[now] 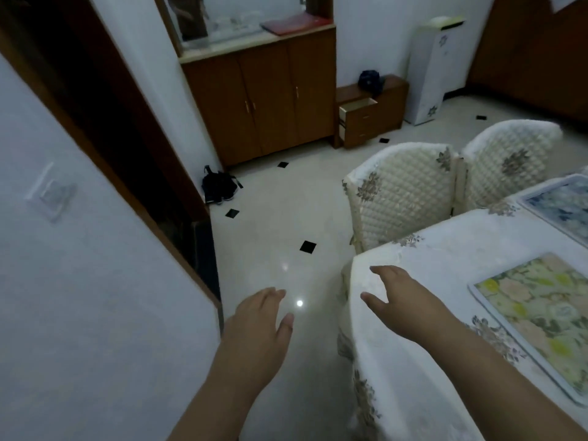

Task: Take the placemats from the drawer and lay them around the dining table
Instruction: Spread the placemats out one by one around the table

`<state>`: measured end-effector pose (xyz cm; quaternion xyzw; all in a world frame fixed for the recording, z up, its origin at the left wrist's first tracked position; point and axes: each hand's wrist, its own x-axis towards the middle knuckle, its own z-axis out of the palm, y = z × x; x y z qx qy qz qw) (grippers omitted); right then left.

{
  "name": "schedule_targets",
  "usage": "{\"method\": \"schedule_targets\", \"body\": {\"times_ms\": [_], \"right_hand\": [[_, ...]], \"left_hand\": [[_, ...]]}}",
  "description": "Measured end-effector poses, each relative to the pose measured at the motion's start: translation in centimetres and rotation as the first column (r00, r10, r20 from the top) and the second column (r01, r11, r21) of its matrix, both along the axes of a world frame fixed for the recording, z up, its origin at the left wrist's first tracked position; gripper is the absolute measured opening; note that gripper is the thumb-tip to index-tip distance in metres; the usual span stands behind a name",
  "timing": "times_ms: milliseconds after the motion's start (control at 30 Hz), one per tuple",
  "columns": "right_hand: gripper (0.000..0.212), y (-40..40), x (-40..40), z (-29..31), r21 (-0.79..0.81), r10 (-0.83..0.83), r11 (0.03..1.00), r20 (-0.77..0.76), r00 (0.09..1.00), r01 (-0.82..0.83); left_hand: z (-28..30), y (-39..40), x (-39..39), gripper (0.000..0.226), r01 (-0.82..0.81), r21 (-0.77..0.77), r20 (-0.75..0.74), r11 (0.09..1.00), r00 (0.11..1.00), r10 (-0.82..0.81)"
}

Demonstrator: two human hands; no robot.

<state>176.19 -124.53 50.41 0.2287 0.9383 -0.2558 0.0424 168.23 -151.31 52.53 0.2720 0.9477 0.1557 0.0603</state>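
Left hand [259, 326] extends forward over the floor, fingers relaxed, holding nothing. Right hand [399, 297] hovers over the dining table [445, 249] corner, fingers spread, empty. Yellow floral placemat [537, 310] lies at the right hand's 3 o'clock; open drawer [356, 108] at 12 o'clock, well apart.

Clothed dining table [445, 249] bears two placemats [537, 316].

The floor [286, 237] is glossy pale tile that mirrors a lamp. Quilted cloth covers the chairs [401, 198], patterned cloth drapes the table [423, 281], and the drawer unit [369, 117] looks like smooth brown wood.
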Motion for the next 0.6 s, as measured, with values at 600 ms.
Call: {"method": "schedule_targets", "body": {"times_ms": [600], "right_hand": [[0.067,7.8,-12.5,-0.1,-0.004,-0.820,0.573,0.006,0.573,0.820]], "left_hand": [[2.1,25.6,-32.3,0.050,0.794,-0.033,-0.001,0.607,0.607,-0.795]]}}
